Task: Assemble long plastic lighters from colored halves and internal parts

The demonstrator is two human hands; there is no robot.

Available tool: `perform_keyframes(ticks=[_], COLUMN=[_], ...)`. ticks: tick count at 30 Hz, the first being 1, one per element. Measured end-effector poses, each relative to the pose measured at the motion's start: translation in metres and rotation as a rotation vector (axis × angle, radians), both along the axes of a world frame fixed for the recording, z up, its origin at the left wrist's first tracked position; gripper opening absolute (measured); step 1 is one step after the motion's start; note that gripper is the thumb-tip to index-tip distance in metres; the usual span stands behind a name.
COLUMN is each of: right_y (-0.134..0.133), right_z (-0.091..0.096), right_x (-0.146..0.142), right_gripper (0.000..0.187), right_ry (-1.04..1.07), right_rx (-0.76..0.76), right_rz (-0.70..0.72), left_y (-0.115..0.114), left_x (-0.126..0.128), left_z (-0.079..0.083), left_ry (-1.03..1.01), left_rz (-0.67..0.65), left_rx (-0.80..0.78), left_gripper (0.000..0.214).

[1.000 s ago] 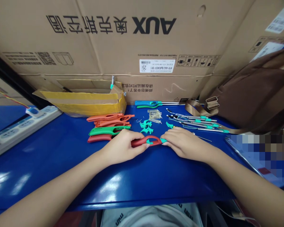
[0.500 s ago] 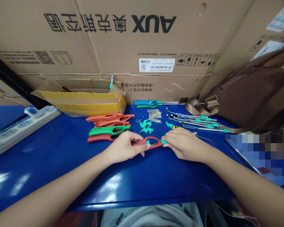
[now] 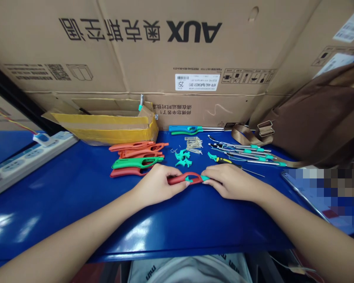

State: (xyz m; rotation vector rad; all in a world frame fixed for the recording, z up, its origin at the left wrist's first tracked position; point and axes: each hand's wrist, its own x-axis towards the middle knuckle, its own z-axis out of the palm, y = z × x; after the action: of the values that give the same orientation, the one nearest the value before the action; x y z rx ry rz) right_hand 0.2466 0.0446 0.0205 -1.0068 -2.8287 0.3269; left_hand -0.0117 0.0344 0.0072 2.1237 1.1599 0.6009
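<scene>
Red handle shell (image 3: 184, 179) was held level at both ends, lowered since half a second earlier; left hand (image 3: 157, 184) and right hand (image 3: 230, 181) fingers closed on it; teal trigger (image 3: 191, 179) seated; fitting judged nearly done.

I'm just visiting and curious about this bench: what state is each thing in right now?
Red handle: held at both ends, just above the blue table.
Left hand: closed on the handle.
Right hand: pinching its teal tip.
Pile of handles: lying flat, untouched.
Metal rods: lying loose.
Yellow-taped box: open.
Power strip: one plug in.
</scene>
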Motion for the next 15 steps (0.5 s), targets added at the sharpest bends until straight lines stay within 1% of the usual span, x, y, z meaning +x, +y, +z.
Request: perform_keyframes(ticks=[1, 3, 5, 6, 9, 11, 13, 15], right_y=[0.0, -0.001, -0.001, -0.001, 0.0, 0.001, 0.003, 0.004], right_z=[0.002, 0.007, 0.011, 0.012, 0.015, 0.017, 0.019, 0.021], right_x=[0.001, 0.003, 0.007, 0.008, 0.013, 0.016, 0.018, 0.02], right_gripper=[0.025, 0.025, 0.025, 0.026, 0.026, 0.025, 0.021, 0.02], right_ry=[-0.002, -0.021, -0.052, -0.07, -0.12, -0.138, -0.141, -0.138], right_rx=[-0.026, -0.068, -0.107, -0.125, -0.15, -0.133, -0.093, -0.065], right_rz=[-0.021, -0.052, -0.075, -0.084, -0.105, -0.115, -0.124, -0.124], left_y=[0.001, 0.001, 0.003, 0.004, 0.008, 0.011, 0.013, 0.013], left_x=[0.001, 0.002, 0.002, 0.001, -0.002, -0.005, -0.006, -0.007], left_z=[0.0, 0.001, 0.002, 0.004, 0.006, 0.006, 0.004, 0.001], left_ry=[-0.029, -0.099, -0.155, -0.167, -0.132, -0.098, -0.095, -0.127], left_rz=[0.01, 0.035, 0.08, 0.111, 0.184, 0.199, 0.168, 0.095], left_rx=[-0.045, -0.192, -0.337, -0.377, -0.391, -0.396, -0.387, -0.33], left_gripper=[0.039, 0.041, 0.046, 0.047, 0.045, 0.045, 0.046, 0.039])
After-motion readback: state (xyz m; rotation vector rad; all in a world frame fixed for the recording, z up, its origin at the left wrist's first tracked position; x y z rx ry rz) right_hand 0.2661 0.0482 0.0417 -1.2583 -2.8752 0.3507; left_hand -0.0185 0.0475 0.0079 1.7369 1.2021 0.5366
